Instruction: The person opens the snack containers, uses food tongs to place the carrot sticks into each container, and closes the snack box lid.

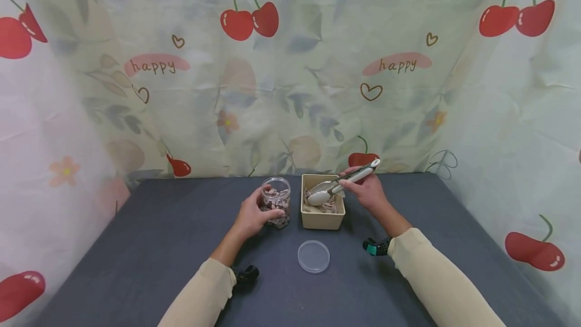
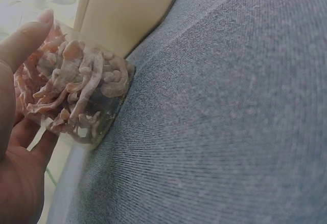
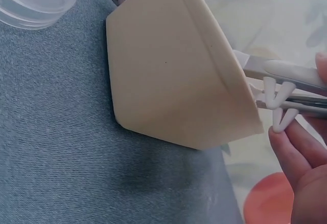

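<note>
My left hand (image 1: 252, 214) grips a clear jar (image 1: 280, 205) standing on the table, thumb on the near side and fingers behind it. Pale brownish-pink, powdery twisted pieces (image 2: 76, 81) fill much of the jar, whose mouth is uncovered. To its right stands a beige bin (image 1: 322, 222) with more such pieces (image 1: 328, 207) in it. My right hand (image 1: 369, 193) holds grey-and-white tongs (image 1: 320, 198) slanting down into the bin, their heads low among the pieces. In the right wrist view the bin's wall hides the tong tips, and white V-shaped parts (image 3: 278, 93) show on the tongs.
A round clear lid (image 1: 313, 256) lies flat on the dark grey table cloth (image 1: 181, 246) in front of the bin. Behind the table's far edge hangs a curtain (image 1: 281, 90) printed with cherries; similar cloth closes both sides.
</note>
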Action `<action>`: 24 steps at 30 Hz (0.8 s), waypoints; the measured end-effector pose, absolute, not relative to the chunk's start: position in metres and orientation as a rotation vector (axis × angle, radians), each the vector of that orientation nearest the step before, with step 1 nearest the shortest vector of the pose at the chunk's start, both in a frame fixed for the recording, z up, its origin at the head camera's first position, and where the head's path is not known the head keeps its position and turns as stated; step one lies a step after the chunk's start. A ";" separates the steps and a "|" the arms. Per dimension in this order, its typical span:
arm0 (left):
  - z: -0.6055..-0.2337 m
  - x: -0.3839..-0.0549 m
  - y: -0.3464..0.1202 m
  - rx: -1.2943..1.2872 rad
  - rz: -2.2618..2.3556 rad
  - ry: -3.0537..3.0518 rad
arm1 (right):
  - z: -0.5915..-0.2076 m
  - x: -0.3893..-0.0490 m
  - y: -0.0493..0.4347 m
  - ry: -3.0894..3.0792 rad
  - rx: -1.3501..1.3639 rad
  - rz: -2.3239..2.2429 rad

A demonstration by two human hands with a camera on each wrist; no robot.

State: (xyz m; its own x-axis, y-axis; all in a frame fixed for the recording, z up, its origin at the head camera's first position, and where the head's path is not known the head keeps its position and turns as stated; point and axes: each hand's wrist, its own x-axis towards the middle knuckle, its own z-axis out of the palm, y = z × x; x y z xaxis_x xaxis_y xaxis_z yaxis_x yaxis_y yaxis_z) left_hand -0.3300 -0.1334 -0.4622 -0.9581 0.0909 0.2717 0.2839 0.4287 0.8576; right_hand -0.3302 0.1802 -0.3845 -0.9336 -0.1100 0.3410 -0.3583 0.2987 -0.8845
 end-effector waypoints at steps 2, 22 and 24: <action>-0.462 -0.330 -0.133 -0.332 -1.551 -2.493 | -0.387 -0.331 0.181 -2.328 0.406 1.732; -0.460 -0.328 -0.132 -0.324 -1.551 -2.501 | -0.393 -0.350 0.196 -2.226 0.438 1.752; -0.460 -0.328 -0.132 -0.323 -1.547 -2.498 | -0.388 -0.351 0.197 -2.214 0.461 1.761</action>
